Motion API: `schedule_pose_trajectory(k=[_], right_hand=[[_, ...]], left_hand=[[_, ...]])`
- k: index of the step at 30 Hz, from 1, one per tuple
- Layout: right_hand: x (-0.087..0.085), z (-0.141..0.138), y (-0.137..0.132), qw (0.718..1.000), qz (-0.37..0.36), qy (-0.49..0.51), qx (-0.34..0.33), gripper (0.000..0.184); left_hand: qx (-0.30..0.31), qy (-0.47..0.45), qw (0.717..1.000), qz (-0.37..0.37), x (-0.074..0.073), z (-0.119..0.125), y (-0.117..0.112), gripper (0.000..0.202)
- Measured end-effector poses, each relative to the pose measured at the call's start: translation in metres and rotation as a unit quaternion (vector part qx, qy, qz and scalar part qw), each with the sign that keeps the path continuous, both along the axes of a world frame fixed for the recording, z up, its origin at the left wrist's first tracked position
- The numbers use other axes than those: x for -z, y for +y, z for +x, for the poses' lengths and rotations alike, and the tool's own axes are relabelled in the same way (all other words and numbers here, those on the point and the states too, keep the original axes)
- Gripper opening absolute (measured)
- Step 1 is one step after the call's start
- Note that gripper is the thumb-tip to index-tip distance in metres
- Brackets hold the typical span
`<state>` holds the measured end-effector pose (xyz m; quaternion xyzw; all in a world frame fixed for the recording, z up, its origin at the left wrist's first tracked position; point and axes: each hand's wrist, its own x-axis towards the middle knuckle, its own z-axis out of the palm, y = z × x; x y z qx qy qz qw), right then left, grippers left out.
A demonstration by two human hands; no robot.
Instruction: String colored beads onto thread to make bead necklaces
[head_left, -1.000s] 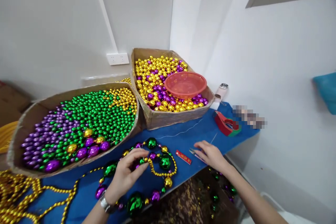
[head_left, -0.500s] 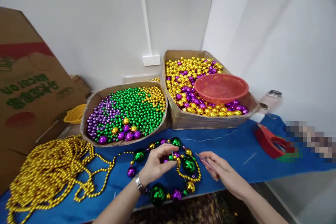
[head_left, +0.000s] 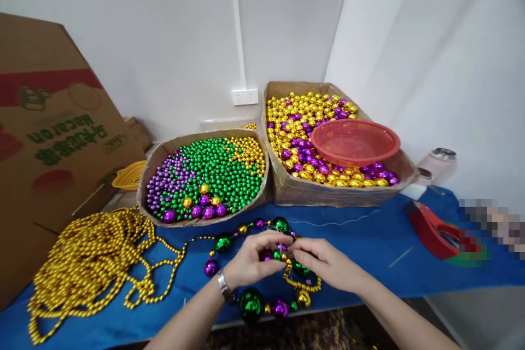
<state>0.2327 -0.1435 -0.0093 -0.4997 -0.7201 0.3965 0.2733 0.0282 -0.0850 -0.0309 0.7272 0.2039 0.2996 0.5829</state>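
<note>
A bead necklace (head_left: pixel 251 304) of large green, purple and gold balls lies in a loop on the blue cloth (head_left: pixel 361 240). My left hand (head_left: pixel 250 260), with a watch on its wrist, pinches the necklace near its middle. My right hand (head_left: pixel 326 263) meets it from the right, fingers closed in a pinch at the same spot on the strand. What the right fingers hold beyond the strand is too small to make out. A thin white thread (head_left: pixel 340 223) runs across the cloth behind my hands.
Two cardboard trays stand behind: the left tray (head_left: pixel 164 154) holds green, purple and gold beads, the right tray (head_left: pixel 295 190) gold and purple balls plus a red plastic bowl (head_left: pixel 355 142). A heap of gold bead strands (head_left: pixel 90 262) lies left. A red tape dispenser (head_left: pixel 432 227) sits right. A large carton (head_left: pixel 53 142) stands far left.
My right hand has come leftward from the small tools on the cloth to meet my left hand at the necklace. The camera has turned left, revealing the gold strands and carton.
</note>
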Motion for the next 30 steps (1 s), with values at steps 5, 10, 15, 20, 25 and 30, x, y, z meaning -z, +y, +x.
schedule_pose_trajectory(k=[5,10,15,20,25,30], right_hand=[[0.018,0.023,-0.005,0.996,0.046,-0.065,0.038,0.036],[0.078,0.089,-0.021,0.928,0.080,-0.280,0.233,0.035],[0.113,0.112,-0.043,0.880,0.065,-0.356,0.307,0.030],[0.120,0.086,-0.046,0.913,0.058,-0.326,0.240,0.029],[0.103,0.068,-0.036,0.948,0.047,-0.254,0.186,0.027],[0.040,0.047,-0.021,0.984,0.045,-0.137,0.102,0.029]], left_hand=[[-0.016,0.020,1.000,0.008,-0.001,-0.002,0.000,0.043],[-0.051,0.032,0.998,-0.013,0.001,-0.009,0.003,0.046],[-0.042,0.008,0.998,-0.043,0.004,-0.007,0.006,0.046],[-0.027,-0.022,0.998,-0.050,0.004,-0.004,0.005,0.045],[-0.025,-0.035,0.997,-0.060,0.003,-0.003,0.005,0.047],[0.005,-0.054,0.995,-0.086,0.001,0.002,0.007,0.050]])
